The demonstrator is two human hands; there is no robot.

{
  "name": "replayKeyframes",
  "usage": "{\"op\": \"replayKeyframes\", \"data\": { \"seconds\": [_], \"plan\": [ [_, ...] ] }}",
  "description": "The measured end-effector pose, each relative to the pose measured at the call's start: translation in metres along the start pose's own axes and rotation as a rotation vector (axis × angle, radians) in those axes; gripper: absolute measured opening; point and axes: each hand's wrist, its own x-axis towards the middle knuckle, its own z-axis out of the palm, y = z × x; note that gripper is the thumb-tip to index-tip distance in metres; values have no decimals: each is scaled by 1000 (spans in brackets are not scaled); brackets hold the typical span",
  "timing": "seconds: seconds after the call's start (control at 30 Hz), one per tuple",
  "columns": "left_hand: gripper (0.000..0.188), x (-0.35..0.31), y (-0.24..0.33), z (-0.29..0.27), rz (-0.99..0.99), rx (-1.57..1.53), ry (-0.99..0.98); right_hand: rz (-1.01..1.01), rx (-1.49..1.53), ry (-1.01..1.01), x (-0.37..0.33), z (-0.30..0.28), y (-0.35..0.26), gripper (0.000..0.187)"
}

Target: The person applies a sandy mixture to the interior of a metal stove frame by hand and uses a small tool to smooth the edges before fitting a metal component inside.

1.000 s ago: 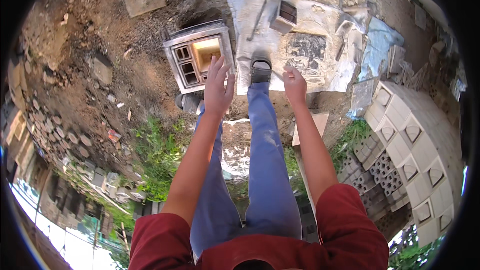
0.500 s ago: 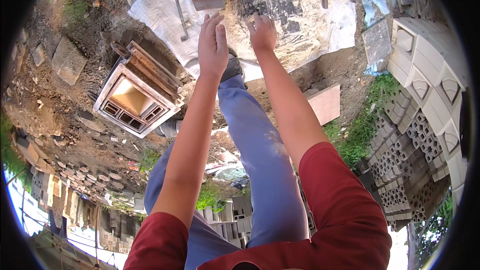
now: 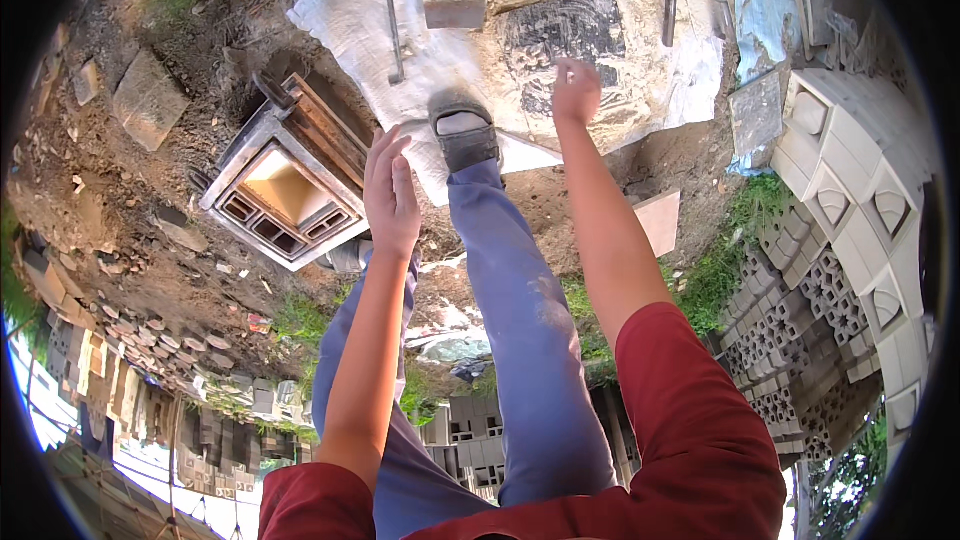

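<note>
My left hand (image 3: 393,190) is open and empty, its fingers stretched out, in the air just right of a box-shaped block mould (image 3: 357,162). That mould has a brown outer side, a pale rim, a cream hollow and small slots. My right hand (image 3: 577,92) is raised over a dark, powdery patch (image 3: 560,30) on a white sheet (image 3: 345,15). Its fingers are loosely bent and slightly blurred, with nothing visible in them. Between the hands, my shoe (image 3: 466,140) rests at the sheet's near edge.
A divided metal box (image 3: 456,10) and a thin rod (image 3: 392,25) lie on the sheet, with a dark bar (image 3: 668,15) farther right. Pale moulded blocks (image 3: 850,165) and pierced blocks (image 3: 800,310) are stacked at right. A flat slab (image 3: 150,100) lies on the dirt at left.
Both hands have moved apart: the left back toward me and left, beside the mould, the right to the right. The view has shifted, and my shoe shows more fully.
</note>
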Motion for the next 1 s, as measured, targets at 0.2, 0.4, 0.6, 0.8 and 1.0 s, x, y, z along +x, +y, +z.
{"op": "replayKeyframes", "data": {
  "seconds": [0.2,0.4,0.6,0.8,1.0],
  "plan": [
    [27,19,2,41,9,-63,-65,-107,-174,156,-10,3,84,38],
    [27,43,10,94,100,-89,-128,-226,-45,32,-54,14,73,10],
    [28,43,10,115,94,-71,-169,-624,-85,-156,-90,11,38,30],
    [28,50,4,124,125,-31,-197,-848,-339,7,-34,23,23,25],
    [33,59,-13,113,41,2,-144,-987,-326,-166,-25,30,29,11]
  ]
}}
